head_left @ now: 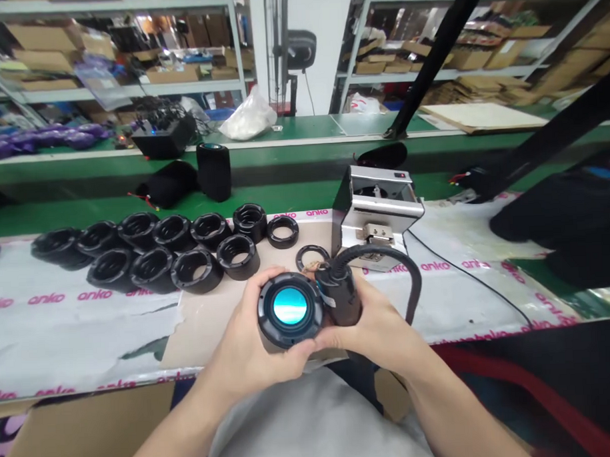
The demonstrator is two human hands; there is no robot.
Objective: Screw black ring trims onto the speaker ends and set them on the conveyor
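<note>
The left hand (254, 353) grips a black speaker (289, 309) with a glowing blue center, and the right hand (371, 333) holds a corded black tool (338, 294) touching its rim. Beyond them, black housings (196, 270), thin rings (282, 231) and a steel machine (377, 206) sit on a white mat (88, 329).

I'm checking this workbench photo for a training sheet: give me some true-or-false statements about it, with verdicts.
The left hand holds a round black unit with a glowing blue-green centre. True.

The right hand is empty. False: it holds a black corded handheld tool at the unit's edge.

Black ring housings stand grouped on the table to the left of the hands. True.

The silver metal machine sits nearer the person than the hands. False: it stands beyond them.
</note>
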